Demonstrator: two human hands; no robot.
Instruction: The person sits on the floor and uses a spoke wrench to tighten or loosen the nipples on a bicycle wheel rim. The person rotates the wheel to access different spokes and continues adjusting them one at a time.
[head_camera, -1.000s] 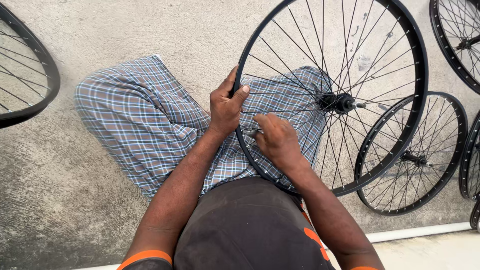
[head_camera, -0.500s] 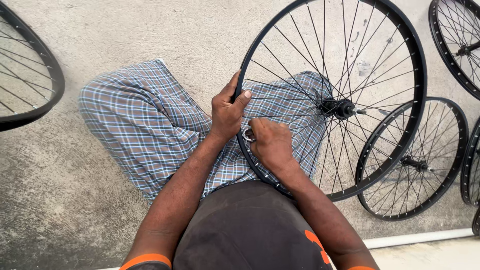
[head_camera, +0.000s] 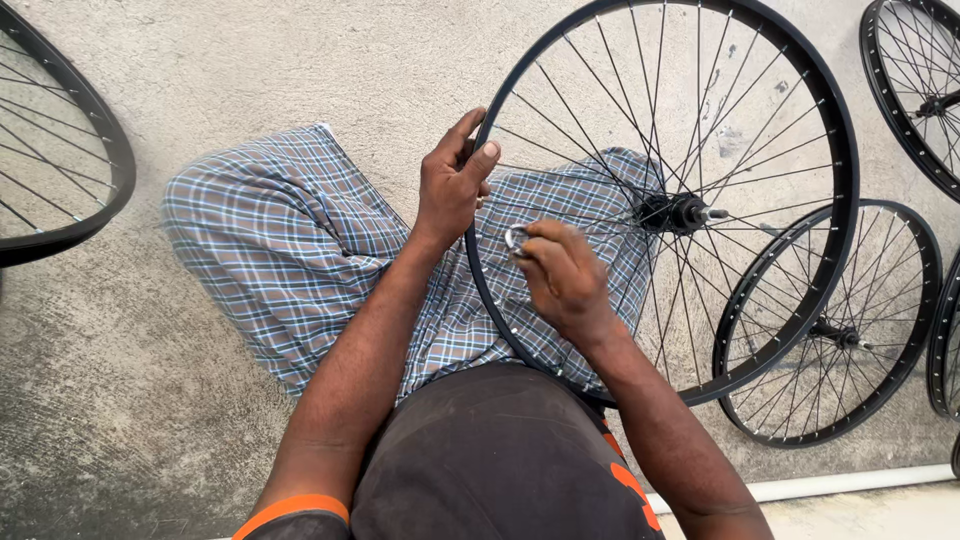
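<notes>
A large black spoked bicycle wheel (head_camera: 845, 150) rests across my lap, its hub (head_camera: 672, 212) right of centre. My left hand (head_camera: 452, 185) grips the wheel's rim at its left side, thumb over the top. My right hand (head_camera: 562, 275) is inside the rim among the spokes, fingers pinched on a small silver ring-shaped tool (head_camera: 516, 239) set against a spoke near the rim. I sit cross-legged in a blue checked cloth (head_camera: 290, 245) on a concrete floor.
More black spoked wheels lie on the concrete: one at the left edge (head_camera: 110, 150), one at lower right (head_camera: 905, 330) partly under the held wheel, one at top right (head_camera: 885, 90), others at the right edge. A white pipe (head_camera: 850, 485) runs along the bottom right.
The view has shifted slightly. My right hand has turned a little on the small silver tool at the spoke; my left hand keeps its grip on the rim.
</notes>
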